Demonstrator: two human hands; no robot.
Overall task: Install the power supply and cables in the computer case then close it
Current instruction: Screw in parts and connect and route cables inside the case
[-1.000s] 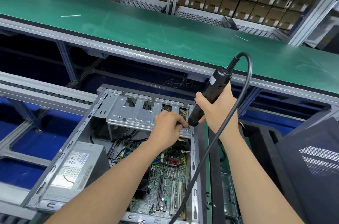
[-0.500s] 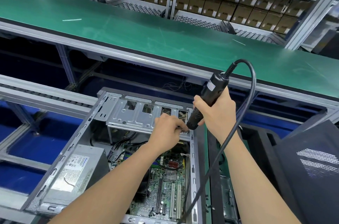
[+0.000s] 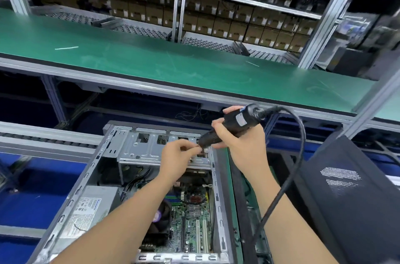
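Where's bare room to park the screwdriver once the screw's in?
The green bench top behind the computer case, between the box shelves and its metal front edge, is bare. Crowded: the case's far right corner, where the left hand meets the tip of the screwdriver held by the right hand.

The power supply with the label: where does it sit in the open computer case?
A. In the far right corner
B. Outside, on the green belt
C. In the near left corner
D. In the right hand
C: the power supply lies inside the computer case, against its left wall, near the camera.
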